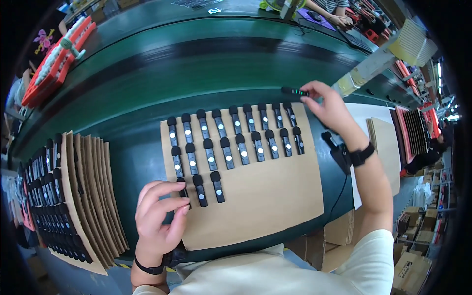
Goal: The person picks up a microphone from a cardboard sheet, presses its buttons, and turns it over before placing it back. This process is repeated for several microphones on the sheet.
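On a sheet of brown cardboard [265,196] lie rows of small black clip-on microphones with foam tops and pale round dots. Two full rows run across its far part, and a shorter third row starts at the left. My left hand [160,216] is closed, its fingertips on the leftmost microphone [182,192] of that short row and partly covering it. Beyond the sheet's far right corner, my right hand [322,101] pinches another black microphone [294,92], its small green lights lit, above the green bench.
A black device with a cable [339,155] sits right of the sheet, near my right wrist. At left, a stack of cardboard sheets [93,187] stands beside more microphones [54,206]. A metal post [364,73] rises at right. A red tray [59,64] stands far left.
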The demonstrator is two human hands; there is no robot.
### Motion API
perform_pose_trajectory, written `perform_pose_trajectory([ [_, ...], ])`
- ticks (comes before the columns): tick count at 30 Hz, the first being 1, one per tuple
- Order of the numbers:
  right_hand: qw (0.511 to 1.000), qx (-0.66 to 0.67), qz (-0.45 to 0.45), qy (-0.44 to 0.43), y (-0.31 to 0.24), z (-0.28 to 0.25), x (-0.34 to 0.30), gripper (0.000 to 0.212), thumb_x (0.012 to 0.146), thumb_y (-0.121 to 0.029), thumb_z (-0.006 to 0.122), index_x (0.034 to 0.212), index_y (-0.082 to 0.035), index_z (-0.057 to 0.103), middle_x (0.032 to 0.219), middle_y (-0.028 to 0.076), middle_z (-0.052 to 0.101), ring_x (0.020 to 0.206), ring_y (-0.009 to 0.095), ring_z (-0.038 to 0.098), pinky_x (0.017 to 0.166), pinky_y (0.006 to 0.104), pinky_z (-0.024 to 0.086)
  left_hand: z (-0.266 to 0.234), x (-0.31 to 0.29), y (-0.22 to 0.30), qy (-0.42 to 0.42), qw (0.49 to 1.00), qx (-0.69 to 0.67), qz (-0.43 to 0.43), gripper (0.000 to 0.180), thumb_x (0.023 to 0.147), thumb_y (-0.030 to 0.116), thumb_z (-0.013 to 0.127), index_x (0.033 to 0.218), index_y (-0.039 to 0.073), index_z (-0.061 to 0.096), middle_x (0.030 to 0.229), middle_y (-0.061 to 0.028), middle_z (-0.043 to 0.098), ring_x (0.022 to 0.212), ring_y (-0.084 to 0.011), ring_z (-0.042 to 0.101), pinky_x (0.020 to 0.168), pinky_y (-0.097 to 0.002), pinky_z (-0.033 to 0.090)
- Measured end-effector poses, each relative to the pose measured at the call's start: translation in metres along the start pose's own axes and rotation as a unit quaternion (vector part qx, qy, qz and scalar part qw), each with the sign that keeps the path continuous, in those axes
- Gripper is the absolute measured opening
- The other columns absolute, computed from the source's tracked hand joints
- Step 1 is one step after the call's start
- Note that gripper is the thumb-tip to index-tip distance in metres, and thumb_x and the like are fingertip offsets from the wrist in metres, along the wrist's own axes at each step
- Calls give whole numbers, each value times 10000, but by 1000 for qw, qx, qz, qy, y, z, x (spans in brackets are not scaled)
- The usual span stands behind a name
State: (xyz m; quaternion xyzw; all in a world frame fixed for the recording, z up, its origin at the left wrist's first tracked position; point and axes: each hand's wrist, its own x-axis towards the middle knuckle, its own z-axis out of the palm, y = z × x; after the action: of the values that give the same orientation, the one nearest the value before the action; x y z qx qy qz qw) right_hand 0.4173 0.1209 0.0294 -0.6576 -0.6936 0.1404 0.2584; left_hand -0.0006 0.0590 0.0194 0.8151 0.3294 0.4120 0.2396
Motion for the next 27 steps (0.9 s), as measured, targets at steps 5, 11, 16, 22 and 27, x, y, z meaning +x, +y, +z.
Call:
perform_pose_trajectory([
  [5,995,-36,-9,88,-14,-18,-86,180,851,-23,660,1024,6,621,909,57,602,784,128,569,728,262,484,-3,-9,0,31,999,-22,-34,123,744,-35,675,854,8,640,1031,-167,655,917,-315,599,823,-401,477],
  [11,962,-63,147,220,49,-30,-186,180,854,-21,654,1031,-1,626,854,41,594,734,118,547,681,252,469,-3,-20,-5,31,996,-45,-75,57,853,-27,591,902,-6,612,1102,-178,618,1056,-282,565,934,-379,431],
  [16,905,-145,290,277,108,-40,-250,194,854,-71,666,1036,-14,630,802,42,588,719,132,555,664,272,474,0,-22,-8,50,994,-52,-82,67,829,-29,611,892,-5,605,1056,-172,631,994,-294,579,903,-398,448],
  [22,869,-206,383,238,126,-36,-278,220,855,-147,676,1032,-25,632,828,75,597,723,169,574,679,314,492,-2,-26,-13,41,990,-66,-115,82,872,-61,550,924,-13,593,1138,-174,598,1062,-258,560,950,-355,428],
  [27,871,-220,379,220,120,-39,-276,258,859,-165,670,1074,-32,618,911,94,602,761,199,595,716,338,504,2,-26,-13,57,988,-63,-132,55,858,-37,573,903,-15,595,1108,-182,605,1051,-267,572,934,-363,449],
])
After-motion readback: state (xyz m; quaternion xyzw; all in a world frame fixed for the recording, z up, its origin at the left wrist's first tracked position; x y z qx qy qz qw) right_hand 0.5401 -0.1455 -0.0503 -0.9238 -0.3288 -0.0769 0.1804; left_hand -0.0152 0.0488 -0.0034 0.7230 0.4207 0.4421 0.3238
